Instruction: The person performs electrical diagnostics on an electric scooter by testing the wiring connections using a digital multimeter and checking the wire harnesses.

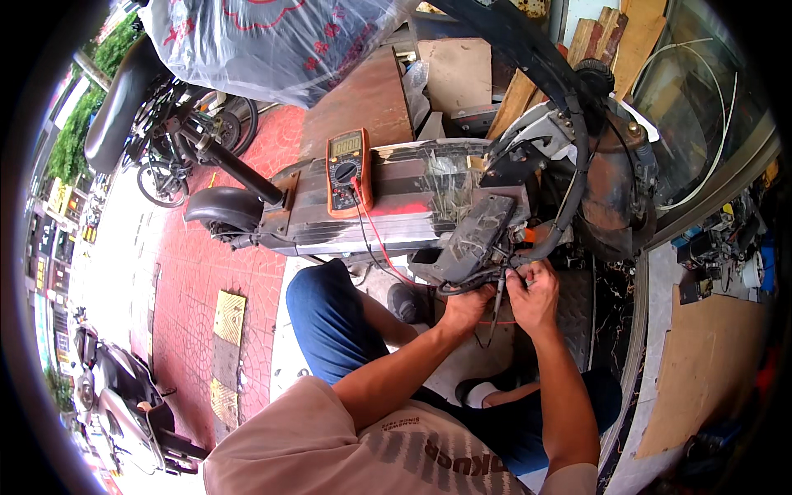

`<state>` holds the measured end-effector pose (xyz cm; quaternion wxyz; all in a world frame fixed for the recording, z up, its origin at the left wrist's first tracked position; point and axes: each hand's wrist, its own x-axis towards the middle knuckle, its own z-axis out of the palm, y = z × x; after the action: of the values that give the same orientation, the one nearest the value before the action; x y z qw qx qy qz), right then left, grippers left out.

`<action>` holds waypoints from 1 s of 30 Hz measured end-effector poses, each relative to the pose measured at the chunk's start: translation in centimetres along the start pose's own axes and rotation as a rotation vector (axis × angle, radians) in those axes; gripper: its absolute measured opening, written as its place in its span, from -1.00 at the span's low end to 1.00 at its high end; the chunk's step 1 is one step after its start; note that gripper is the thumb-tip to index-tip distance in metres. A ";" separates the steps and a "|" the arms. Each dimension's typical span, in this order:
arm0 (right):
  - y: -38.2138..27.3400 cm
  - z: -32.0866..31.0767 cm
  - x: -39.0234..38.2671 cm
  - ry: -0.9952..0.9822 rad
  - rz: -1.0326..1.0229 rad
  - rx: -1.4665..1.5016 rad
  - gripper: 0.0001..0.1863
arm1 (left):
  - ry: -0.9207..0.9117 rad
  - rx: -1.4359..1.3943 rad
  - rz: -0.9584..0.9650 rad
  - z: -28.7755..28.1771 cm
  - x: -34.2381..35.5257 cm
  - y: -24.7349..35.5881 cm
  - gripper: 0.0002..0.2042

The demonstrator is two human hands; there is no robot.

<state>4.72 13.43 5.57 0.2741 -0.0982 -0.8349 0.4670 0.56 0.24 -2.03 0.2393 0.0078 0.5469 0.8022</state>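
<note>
An electric scooter with a worn striped deck (396,224) lies across the space in front of me. On the deck sits an orange multimeter (348,173), its black and red leads running toward my hands. My left hand (467,308) is closed under a bundle of black cables (472,285); its fingertips are hidden. My right hand (535,295) pinches at thin wires beside the scooter's steering end. A slim test probe (497,307) slants down between both hands; whether fingers grip it is unclear. Above them rests a dusty dark box-like part (478,231).
A plastic-wrapped bundle (272,49) hangs over the far side. Wood pieces (598,37) and cardboard (455,74) are stacked behind the scooter. More cardboard (701,371) and a heap of small parts (726,239) lie right. Parked motorbikes (124,396) stand left on red paving.
</note>
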 end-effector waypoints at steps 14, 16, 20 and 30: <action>1.4 -0.4 0.3 -0.003 -0.065 -0.031 -0.78 | -0.050 -0.021 -0.126 0.3 -0.2 1.5 -0.73; 1.2 -0.5 0.2 0.002 -0.043 -0.018 -0.80 | -0.062 -0.030 -0.125 0.4 -0.1 1.6 -0.73; 1.5 -0.3 0.4 0.024 -0.071 -0.030 -0.82 | -0.068 -0.039 -0.116 1.0 -0.5 2.2 -0.74; 1.5 -0.1 0.5 0.017 -0.040 -0.038 -0.80 | -0.117 -0.073 -0.121 0.9 -0.4 2.4 -0.74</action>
<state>4.24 14.49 4.53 0.2883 -0.0905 -0.8432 0.4447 0.25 0.16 0.56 0.3192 0.0130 0.5018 0.8038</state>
